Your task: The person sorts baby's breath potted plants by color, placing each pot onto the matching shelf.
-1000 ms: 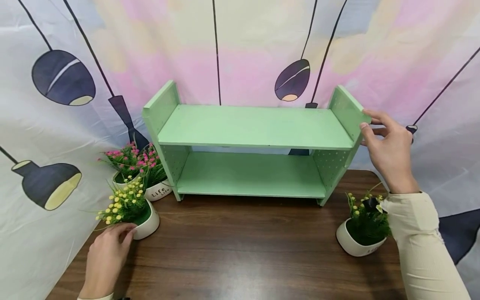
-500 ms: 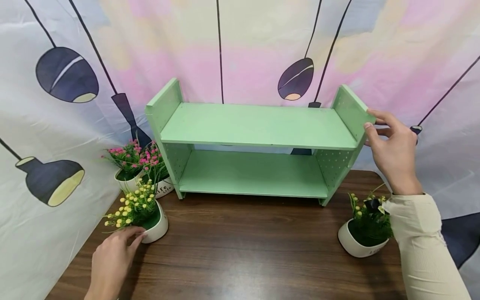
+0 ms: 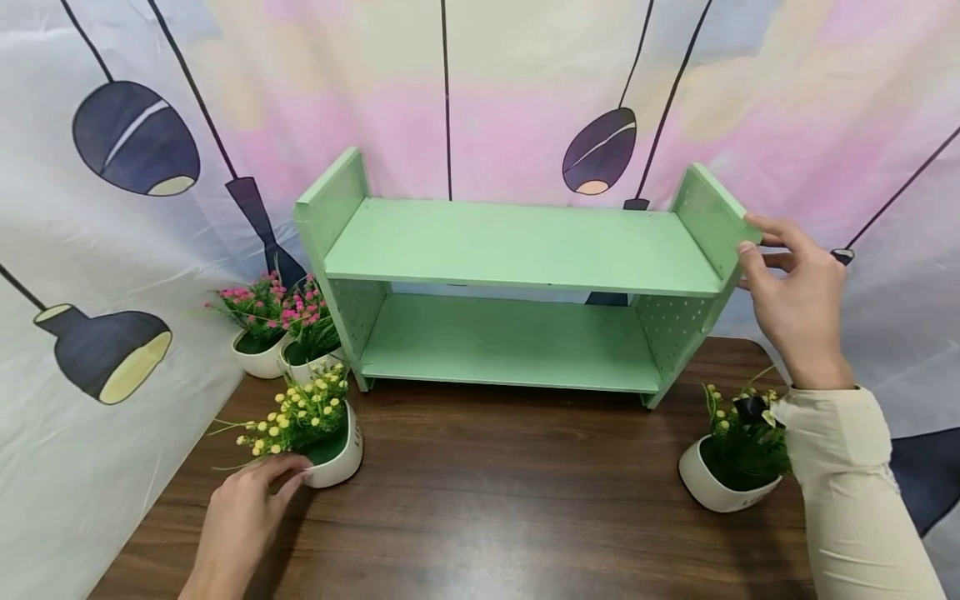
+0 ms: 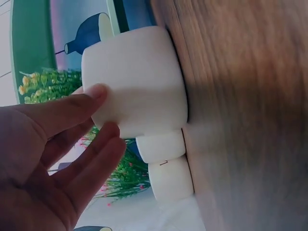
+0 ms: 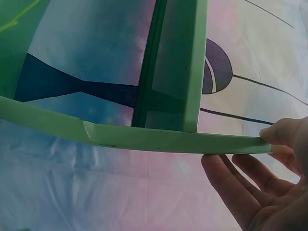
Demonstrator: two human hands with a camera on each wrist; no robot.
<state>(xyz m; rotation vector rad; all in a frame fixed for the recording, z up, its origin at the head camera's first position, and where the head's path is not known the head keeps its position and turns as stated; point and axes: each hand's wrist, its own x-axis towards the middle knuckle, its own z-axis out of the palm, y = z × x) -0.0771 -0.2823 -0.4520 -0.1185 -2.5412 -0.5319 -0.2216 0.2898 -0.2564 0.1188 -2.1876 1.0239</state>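
At the left of the table, my left hand (image 3: pixel 243 517) pinches the near rim of a white pot (image 3: pixel 341 465) with yellow artificial flowers. The left wrist view has the thumb over the rim of this pot (image 4: pixel 137 82), whose base stands upright on the wood. A light green two-tier shelf (image 3: pixel 525 246) stands behind it on the table, both boards bare. On its right side panel, my right hand (image 3: pixel 798 296) grips the upper front corner. In the right wrist view, thumb and fingers lie on opposite sides of that green panel (image 5: pixel 168 143).
Two white pots with pink flowers, one farther left (image 3: pixel 258 360) and one against the shelf (image 3: pixel 296 367), stand behind the yellow-flowered pot. Another pot with yellow flowers (image 3: pixel 723 487) stands by my right forearm. A lamp-patterned cloth (image 3: pixel 510 100) hangs behind the brown table (image 3: pixel 480 500).
My left hand has moved the yellow-flowered pot rightward along the table, turning it slightly so that lettering shows on its right side. The right hand keeps its grip on the shelf. The head view shifted slightly.
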